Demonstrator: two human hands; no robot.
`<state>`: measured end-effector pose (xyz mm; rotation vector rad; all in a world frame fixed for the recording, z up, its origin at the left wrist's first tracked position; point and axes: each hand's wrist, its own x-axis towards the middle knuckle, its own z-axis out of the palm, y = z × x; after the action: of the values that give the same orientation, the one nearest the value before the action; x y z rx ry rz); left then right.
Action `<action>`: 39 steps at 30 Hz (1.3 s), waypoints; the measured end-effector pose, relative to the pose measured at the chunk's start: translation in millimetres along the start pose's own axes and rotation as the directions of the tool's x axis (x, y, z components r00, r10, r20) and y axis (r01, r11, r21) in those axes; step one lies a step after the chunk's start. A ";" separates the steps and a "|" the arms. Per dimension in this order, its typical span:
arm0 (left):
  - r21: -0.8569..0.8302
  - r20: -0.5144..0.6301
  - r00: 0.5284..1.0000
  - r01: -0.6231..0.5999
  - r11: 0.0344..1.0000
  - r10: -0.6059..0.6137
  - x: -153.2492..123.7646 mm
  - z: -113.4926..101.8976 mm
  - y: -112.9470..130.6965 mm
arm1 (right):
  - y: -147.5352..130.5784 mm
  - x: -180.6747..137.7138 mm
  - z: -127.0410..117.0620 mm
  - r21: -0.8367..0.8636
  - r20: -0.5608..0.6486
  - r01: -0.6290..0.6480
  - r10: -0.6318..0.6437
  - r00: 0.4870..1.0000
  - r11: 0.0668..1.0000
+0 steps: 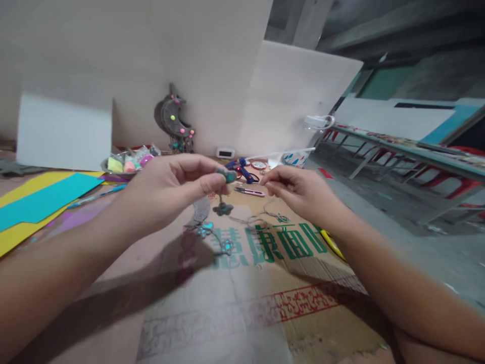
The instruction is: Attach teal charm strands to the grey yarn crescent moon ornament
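Note:
My left hand (174, 184) pinches a small teal and grey piece (226, 175) between thumb and fingertips. Below it hangs a grey flower-shaped piece (223, 209) on a short cord. My right hand (297, 187) is closed in a pinch to the right; what is in its fingertips is too fine to make out. A thin grey cord (257, 218) trails in loops on the cardboard (242, 303) between the hands. Lower down lie a turquoise and grey flower (227, 246), another turquoise-centred piece (205, 230) and a grey crescent (200, 210), partly behind my left hand.
Beyond the hands are thread snips (250, 192), a blue glue gun (244, 171) and a small digital clock (225, 152). A decorated crescent moon (172, 116) stands against the white board. Coloured sheets (49, 197) lie left, a clear bottle (312, 134) stands right, and a yellow-handled tool (332, 245) is by my right forearm.

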<state>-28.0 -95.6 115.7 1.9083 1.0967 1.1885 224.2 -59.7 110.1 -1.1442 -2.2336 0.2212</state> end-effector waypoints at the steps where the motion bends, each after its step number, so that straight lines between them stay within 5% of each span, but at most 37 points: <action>1: -0.019 -0.027 1.000 -0.008 1.000 0.008 0.1 -3.0 3.0 | 3.3 1.3 2.6 0.044 0.010 -0.025 0.025 1.000 0.999; 5: -0.022 -0.069 0.997 0.036 0.999 -0.037 2.2 -7.5 7.4 | 7.1 4.0 8.7 0.130 0.042 -0.118 0.113 0.993 0.984; 9: -0.012 -0.016 0.996 0.087 0.996 -0.087 8.2 -7.2 -0.3 | 13.7 6.9 11.6 -0.003 0.048 -0.115 0.115 0.992 0.993; 15: 0.061 -0.090 0.989 0.127 0.990 -0.121 18.3 -17.4 -10.7 | 72.8 31.9 32.1 -0.094 0.032 -0.168 0.172 0.985 0.981; 21: -0.081 0.028 0.993 0.114 0.990 -0.112 24.0 -10.9 -27.5 | 124.6 83.9 67.2 -0.038 0.121 -0.266 0.268 0.956 0.963; 28: -0.117 0.113 0.986 0.136 0.984 -0.123 27.2 -3.9 -43.2 | 126.7 104.9 101.4 0.036 0.162 -0.317 0.308 0.938 0.948; 39: -0.040 0.188 0.978 0.099 0.994 -0.089 24.2 5.7 -39.3 | 93.7 76.6 47.3 0.221 0.164 -0.290 0.258 0.952 0.931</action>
<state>-29.3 -56.7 90.2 1.8665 1.0355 0.9558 226.3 63.3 68.4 -1.3341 -2.0779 0.6864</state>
